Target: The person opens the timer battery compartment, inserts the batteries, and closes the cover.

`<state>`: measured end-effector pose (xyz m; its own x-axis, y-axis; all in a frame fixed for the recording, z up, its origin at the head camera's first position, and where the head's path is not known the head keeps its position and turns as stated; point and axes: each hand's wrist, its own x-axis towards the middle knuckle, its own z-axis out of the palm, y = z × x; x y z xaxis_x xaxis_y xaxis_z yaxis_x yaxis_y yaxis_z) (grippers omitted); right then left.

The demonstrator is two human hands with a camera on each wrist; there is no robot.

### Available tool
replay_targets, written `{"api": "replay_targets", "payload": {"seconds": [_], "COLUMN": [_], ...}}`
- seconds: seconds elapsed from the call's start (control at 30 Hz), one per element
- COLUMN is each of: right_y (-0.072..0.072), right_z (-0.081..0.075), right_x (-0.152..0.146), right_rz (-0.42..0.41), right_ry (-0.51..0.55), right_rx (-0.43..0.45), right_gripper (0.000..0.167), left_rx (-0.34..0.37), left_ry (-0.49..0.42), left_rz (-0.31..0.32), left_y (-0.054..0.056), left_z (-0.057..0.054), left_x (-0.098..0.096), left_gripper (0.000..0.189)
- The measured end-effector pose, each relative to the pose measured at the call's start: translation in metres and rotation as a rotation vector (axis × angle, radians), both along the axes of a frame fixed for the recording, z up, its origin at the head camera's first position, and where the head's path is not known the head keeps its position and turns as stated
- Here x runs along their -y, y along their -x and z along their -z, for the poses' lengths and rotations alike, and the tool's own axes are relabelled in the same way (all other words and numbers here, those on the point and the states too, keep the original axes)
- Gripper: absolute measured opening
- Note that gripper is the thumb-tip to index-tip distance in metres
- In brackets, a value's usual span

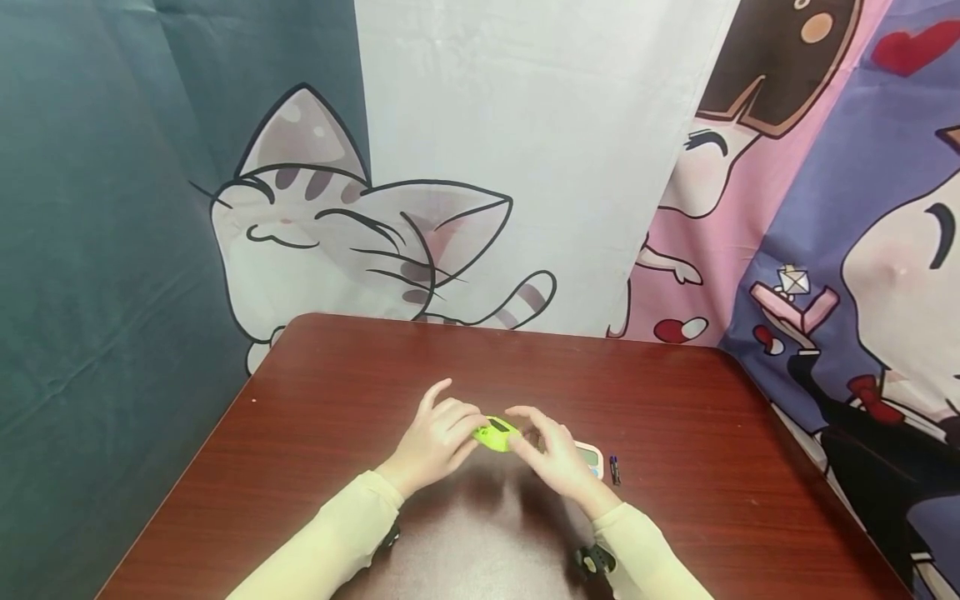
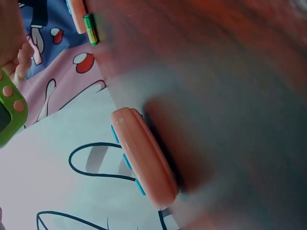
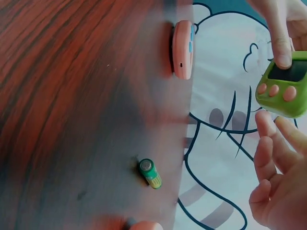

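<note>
Between my hands, above the table, is a small green digital timer (image 1: 495, 434) with a dark screen and round pinkish buttons. My left hand (image 1: 447, 432) pinches its left end; in the right wrist view the left thumb (image 3: 283, 52) lies over the screen of the timer (image 3: 288, 91). At the other end is my right hand (image 1: 553, 454), its fingers loosely bent. In the right wrist view the right hand (image 3: 280, 177) has spread fingers close to the timer's edge; whether a fingertip touches it I cannot tell.
A pink device with a screen (image 1: 591, 457) lies on the table (image 1: 337, 367) beyond my right hand, beside a battery (image 1: 615, 470). Another pink device with blue buttons (image 2: 144, 158) shows in the left wrist view. Printed curtains (image 1: 540, 125) stand behind the table.
</note>
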<state>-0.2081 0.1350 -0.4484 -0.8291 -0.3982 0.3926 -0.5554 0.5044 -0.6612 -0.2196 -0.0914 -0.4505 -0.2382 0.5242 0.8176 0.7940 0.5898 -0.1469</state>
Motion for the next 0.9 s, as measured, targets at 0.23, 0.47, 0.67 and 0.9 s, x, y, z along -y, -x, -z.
{"api": "replay_targets", "payload": {"seconds": [0.23,0.47,0.67,0.9], "right_y": [0.004,0.004,0.002,-0.001], "right_z": [-0.006,-0.013,-0.014,-0.014], "right_x": [0.001,0.003,0.002,0.003], "right_rz": [0.1,0.042,-0.028,-0.13], "right_ry": [0.211,0.347,0.341,0.303], "right_rx": [0.281,0.634,0.712,0.73], "right_gripper": [0.028,0.048,0.039,0.029], "left_rx": [-0.028,-0.066,-0.096,-0.105], "left_ry": [-0.001,-0.031,-0.038,-0.039], "left_rz": [0.037,0.095,0.099,0.107], "left_y": [0.001,0.002,0.002,0.001], "left_z": [0.001,0.0,-0.001,-0.001], "left_x": [0.001,0.002,0.003,0.004], "left_gripper": [0.02,0.022,0.022,0.023]}}
